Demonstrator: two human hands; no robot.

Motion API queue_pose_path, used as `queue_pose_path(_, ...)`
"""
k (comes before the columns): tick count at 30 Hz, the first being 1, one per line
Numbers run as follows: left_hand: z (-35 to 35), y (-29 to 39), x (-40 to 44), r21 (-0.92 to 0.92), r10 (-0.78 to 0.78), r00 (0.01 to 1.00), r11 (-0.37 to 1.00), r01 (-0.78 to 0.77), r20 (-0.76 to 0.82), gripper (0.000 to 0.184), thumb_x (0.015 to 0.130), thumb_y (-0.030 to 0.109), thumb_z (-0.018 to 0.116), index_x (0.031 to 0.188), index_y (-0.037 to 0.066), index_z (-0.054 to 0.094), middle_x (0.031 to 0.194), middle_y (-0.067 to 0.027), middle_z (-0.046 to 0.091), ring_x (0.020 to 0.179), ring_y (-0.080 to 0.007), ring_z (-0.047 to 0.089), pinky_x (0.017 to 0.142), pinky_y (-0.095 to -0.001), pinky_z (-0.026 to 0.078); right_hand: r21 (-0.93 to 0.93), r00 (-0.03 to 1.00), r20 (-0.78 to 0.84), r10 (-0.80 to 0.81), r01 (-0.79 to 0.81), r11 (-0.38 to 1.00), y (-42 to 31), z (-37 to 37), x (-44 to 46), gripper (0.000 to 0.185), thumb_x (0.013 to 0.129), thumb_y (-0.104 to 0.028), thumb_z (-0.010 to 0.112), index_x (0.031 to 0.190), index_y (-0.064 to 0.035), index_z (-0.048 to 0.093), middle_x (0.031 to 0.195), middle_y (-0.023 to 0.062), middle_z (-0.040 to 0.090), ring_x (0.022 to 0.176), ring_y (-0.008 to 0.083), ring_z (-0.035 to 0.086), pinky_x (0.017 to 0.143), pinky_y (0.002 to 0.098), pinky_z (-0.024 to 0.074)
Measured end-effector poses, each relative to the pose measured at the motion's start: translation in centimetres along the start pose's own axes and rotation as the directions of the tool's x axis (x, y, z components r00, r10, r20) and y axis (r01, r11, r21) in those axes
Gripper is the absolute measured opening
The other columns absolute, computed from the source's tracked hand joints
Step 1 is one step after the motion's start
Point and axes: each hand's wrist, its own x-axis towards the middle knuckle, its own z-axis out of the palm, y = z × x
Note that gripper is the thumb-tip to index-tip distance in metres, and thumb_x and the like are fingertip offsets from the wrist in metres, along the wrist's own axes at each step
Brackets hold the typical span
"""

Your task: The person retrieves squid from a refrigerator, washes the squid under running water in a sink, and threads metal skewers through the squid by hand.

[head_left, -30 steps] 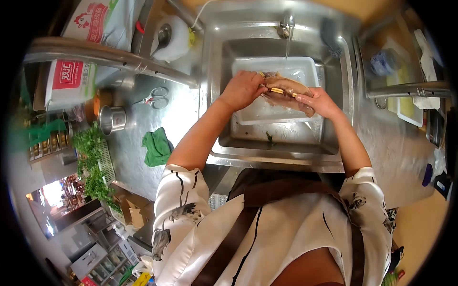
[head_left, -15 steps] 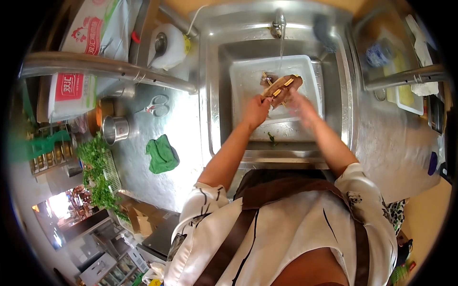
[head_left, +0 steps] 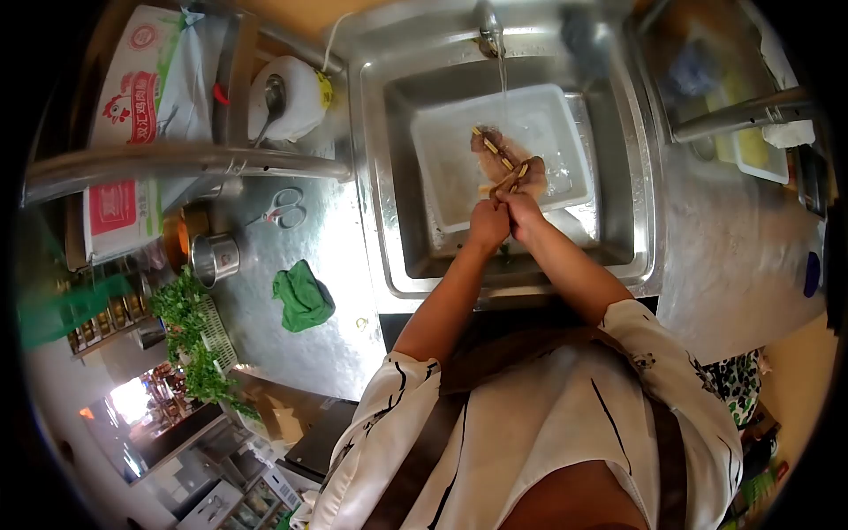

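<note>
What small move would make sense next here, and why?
Probably nudge the brown piece forward under the running water: the left hand and right hand seem to grip its near end, while the water appears to fall beyond its far end.

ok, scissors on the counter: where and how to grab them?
Probably by the loops, coming from the sink side: the scissors lie flat on the counter, loops toward the sink, blades pointing away.
</note>
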Motion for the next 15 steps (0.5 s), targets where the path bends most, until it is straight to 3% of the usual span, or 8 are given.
queue_pose_path(5,0.0,1.0,-0.7,0.06,0.057,0.995,0.997,-0.053,-0.083,0.017,0.082,0.01,0.043,0.08,0.0,0.056,0.063,-0.0091,0.054,0.051,-0.0154,0.051,0.042,-0.0299,0.04,-0.018,0.998,-0.019,-0.064,0.063,0.998,0.4,0.3,1.1,0.01,0.082,-0.015,0.051,0.085,-0.0051,0.054,0.071,0.0077,0.056,0.06,0.0198,0.055,0.049,0.033,0.0436)
queue_pose_path(7,-0.2,2.2,-1.5,-0.1,-0.038,0.994,0.995,0.028,-0.102,0.022,0.077,0.011,0.043,0.08,-0.003,0.059,0.082,-0.0233,0.058,0.08,-0.0383,0.054,0.072,-0.0421,0.042,-0.021,0.996,-0.046,-0.082,0.081,0.997,0.1,0.8,1.0,0.011,0.082,-0.015,0.051,0.086,-0.0048,0.053,0.07,0.0082,0.055,0.059,0.0208,0.055,0.048,0.0331,0.0433)
queue_pose_path(9,-0.2,2.1,-1.2,-0.114,-0.045,0.993,0.993,0.032,-0.108,0.022,0.077,0.011,0.042,0.081,-0.003,0.059,0.081,-0.0228,0.058,0.079,-0.0383,0.054,0.071,-0.0418,0.042,-0.079,0.994,-0.06,-0.089,0.085,0.993,-0.2,1.0,0.9,0.012,0.083,-0.015,0.049,0.087,-0.0036,0.052,0.068,0.008,0.054,0.058,0.0219,0.054,0.048,0.0336,0.0429)
queue_pose_path(15,0.2,1.9,-0.4,-0.109,-0.086,0.991,0.991,0.075,-0.098,0.021,0.078,0.012,0.043,0.079,-0.005,0.057,0.079,-0.0229,0.059,0.076,-0.0374,0.056,0.069,-0.0403,0.043,-0.024,0.999,-0.014,-0.039,0.039,0.999,-1.3,1.0,1.3,0.013,0.083,-0.015,0.048,0.087,-0.0033,0.051,0.064,0.0079,0.052,0.056,0.0216,0.053,0.044,0.0347,0.0416)
